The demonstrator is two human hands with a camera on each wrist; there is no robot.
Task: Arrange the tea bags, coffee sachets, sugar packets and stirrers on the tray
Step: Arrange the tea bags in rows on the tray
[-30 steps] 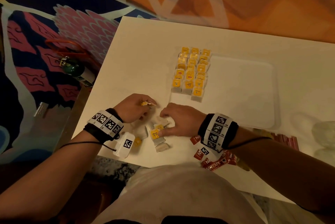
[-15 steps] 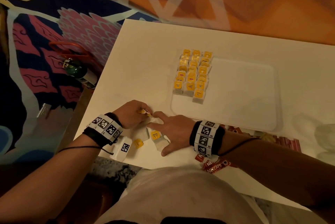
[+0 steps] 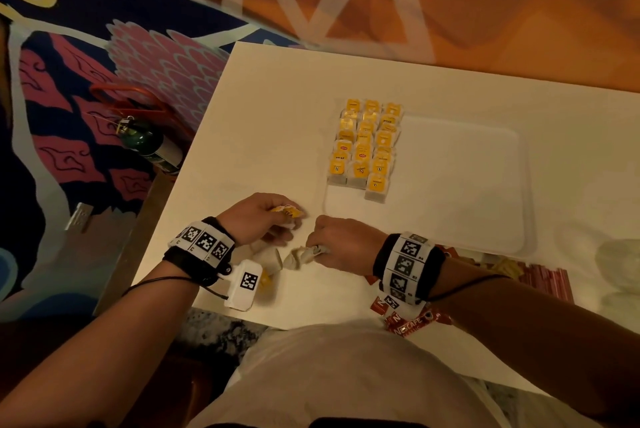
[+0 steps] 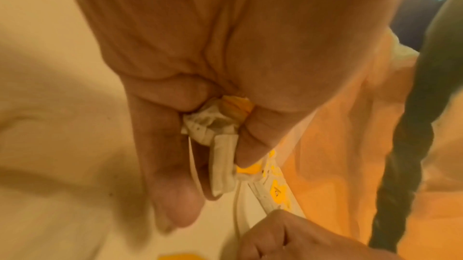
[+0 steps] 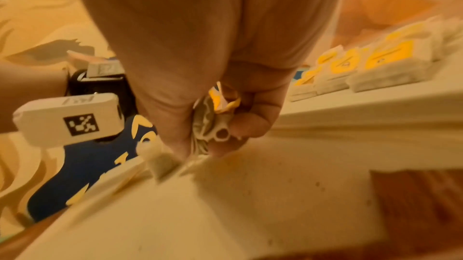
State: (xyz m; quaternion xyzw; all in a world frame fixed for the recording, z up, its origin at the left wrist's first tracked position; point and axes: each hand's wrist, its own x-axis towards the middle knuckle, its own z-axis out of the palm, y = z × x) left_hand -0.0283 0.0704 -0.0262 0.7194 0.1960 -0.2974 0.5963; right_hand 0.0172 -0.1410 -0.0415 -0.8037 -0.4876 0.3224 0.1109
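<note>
My left hand (image 3: 258, 218) sits at lower centre of the head view, its grip clamped on a crumpled tea bag (image 4: 218, 123) with a yellow tag. My right hand (image 3: 341, 242), just beside it, has its grip closed round a second crumpled tea bag (image 5: 213, 123). Two or three loose tea bags (image 3: 273, 259) lie on the bench (image 3: 277, 98) between my wrists (blur stops me counting them exactly). On the white tray (image 3: 485, 219), right of centre, the arranged tea bags (image 3: 367, 147) stand in three columns at its left edge, roughly fifteen in all. Red coffee sachets (image 3: 408, 322) lie under my right wrist, too overlapped to count, and a bundle of red stirrers (image 3: 547, 284) sits at lower right.
</note>
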